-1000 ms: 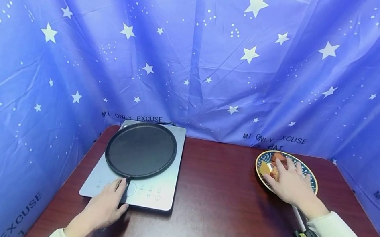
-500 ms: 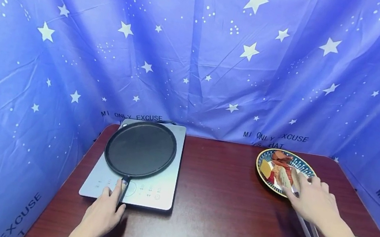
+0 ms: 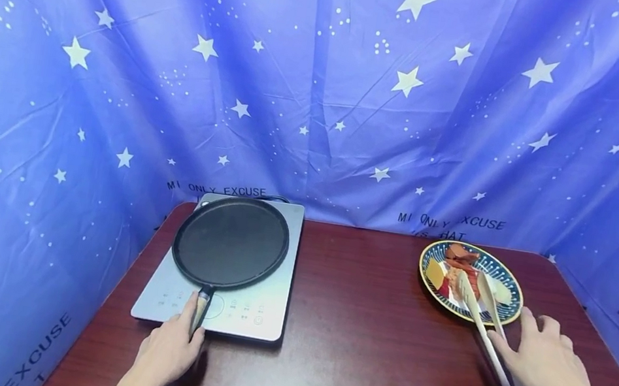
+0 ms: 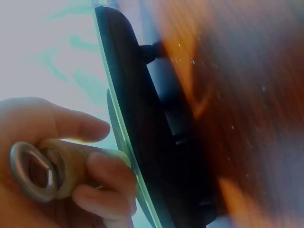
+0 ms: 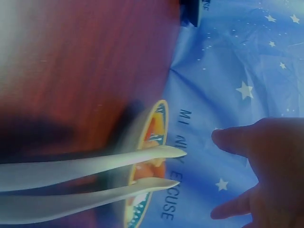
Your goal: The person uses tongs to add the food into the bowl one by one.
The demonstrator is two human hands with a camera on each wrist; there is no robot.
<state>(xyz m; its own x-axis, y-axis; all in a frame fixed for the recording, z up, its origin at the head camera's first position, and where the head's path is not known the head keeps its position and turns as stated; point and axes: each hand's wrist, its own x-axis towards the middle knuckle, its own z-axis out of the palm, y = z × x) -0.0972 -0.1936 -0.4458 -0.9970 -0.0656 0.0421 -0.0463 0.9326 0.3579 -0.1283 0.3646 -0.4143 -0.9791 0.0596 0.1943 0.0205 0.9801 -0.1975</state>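
A flat black round pan [image 3: 231,244] sits on a silver induction cooker [image 3: 274,300] at the left. My left hand [image 3: 169,348] grips its wood-coloured handle [image 4: 72,168], which ends in a metal ring [image 4: 33,171]. At the right, metal tongs [image 3: 504,377] lie with their spread tips over a blue patterned plate [image 3: 492,263] with a yellow rim. My right hand [image 3: 555,366] hovers beside the tong arms, fingers spread, and holds nothing. In the right wrist view, a gap shows between these fingers and the tongs.
Food pieces lie on the plate: a yellow slice [image 3: 434,274], reddish-brown pieces [image 3: 461,255] and a pale piece [image 3: 502,292]. Both the cooker and the plate stand on a dark red wooden table [image 3: 351,317]. A blue star-patterned curtain [image 3: 324,89] hangs behind and at both sides.
My right hand has drawn back from over the plate, toward me and to the right along the tongs, uncovering the food and tong tips. My left hand stays at the pan handle.
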